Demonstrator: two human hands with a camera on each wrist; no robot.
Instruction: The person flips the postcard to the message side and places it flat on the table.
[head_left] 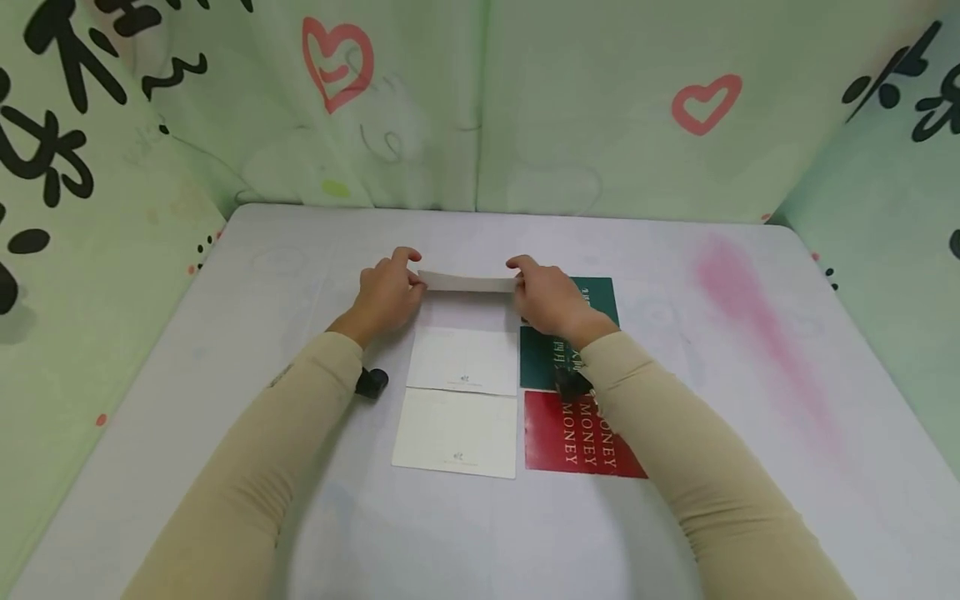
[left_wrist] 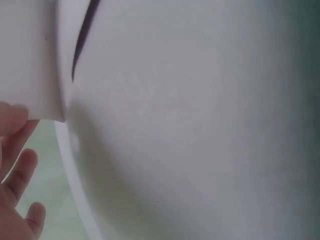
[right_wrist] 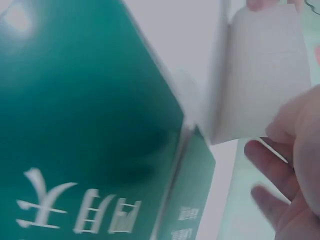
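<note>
Between both hands a white card point(head_left: 468, 284) is held up at a tilt over the far part of the table, its long edge towards me. My left hand point(head_left: 386, 296) pinches its left end between thumb and fingers. At the right end my right hand point(head_left: 551, 300) pinches it likewise; the right wrist view shows the card's plain face point(right_wrist: 265, 75) slightly bent. Two white cards with small print at their lower edges, an upper one point(head_left: 461, 358) and a lower one point(head_left: 457, 429), lie nearer me. Under the right wrist are green cards point(head_left: 536, 358) with pale lettering.
A red card point(head_left: 547, 429) printed with "MONEY" lies below the green ones, partly covered by the right sleeve. The white table point(head_left: 750, 500) has a pink smear on its right. Green curtains point(head_left: 570, 100) with hearts and black writing surround it.
</note>
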